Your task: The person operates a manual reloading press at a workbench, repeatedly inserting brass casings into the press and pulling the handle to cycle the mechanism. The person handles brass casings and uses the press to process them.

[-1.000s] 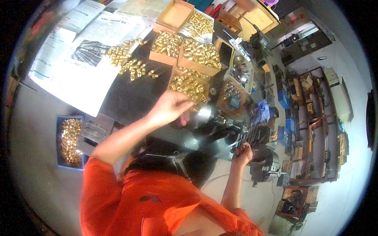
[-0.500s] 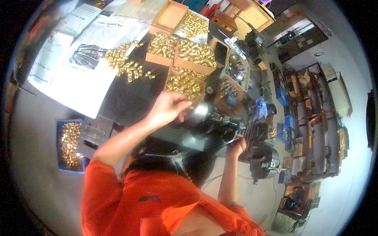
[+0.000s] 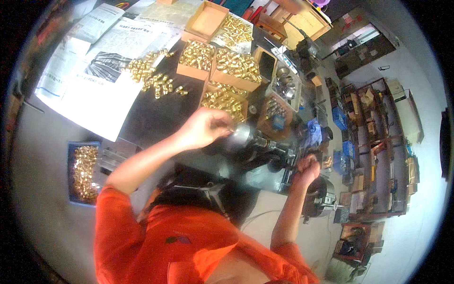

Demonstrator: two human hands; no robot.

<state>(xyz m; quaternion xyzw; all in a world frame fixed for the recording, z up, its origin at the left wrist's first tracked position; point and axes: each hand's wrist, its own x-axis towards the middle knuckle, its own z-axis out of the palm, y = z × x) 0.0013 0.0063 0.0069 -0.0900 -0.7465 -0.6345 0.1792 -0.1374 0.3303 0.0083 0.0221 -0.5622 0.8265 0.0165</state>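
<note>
My left hand (image 3: 206, 128) is at the front of a round metal chuck (image 3: 240, 135) on a small bench lathe (image 3: 267, 146). Thumb and fingers are pinched together there; whatever lies between them is too small to make out. My right hand (image 3: 308, 169) is curled closed at the lathe's far right end, slightly blurred, and what it grips is hidden. Just beyond the left hand stands a cardboard box of brass fittings (image 3: 222, 102). Two more boxes of brass pieces (image 3: 236, 64) (image 3: 196, 54) sit behind it.
Loose brass fittings (image 3: 163, 85) lie on the dark bench beside newspaper sheets (image 3: 101, 106). A blue bin (image 3: 85, 175) of brass parts stands low at left. At right are a tray of metal parts (image 3: 286, 85), a blue cloth (image 3: 313, 131), a dark round machine (image 3: 321, 196) and loaded shelves (image 3: 378, 146).
My right hand has moved right and slightly away from me, along the lathe's end. My left hand stays by the chuck, its fingers shifted slightly.
</note>
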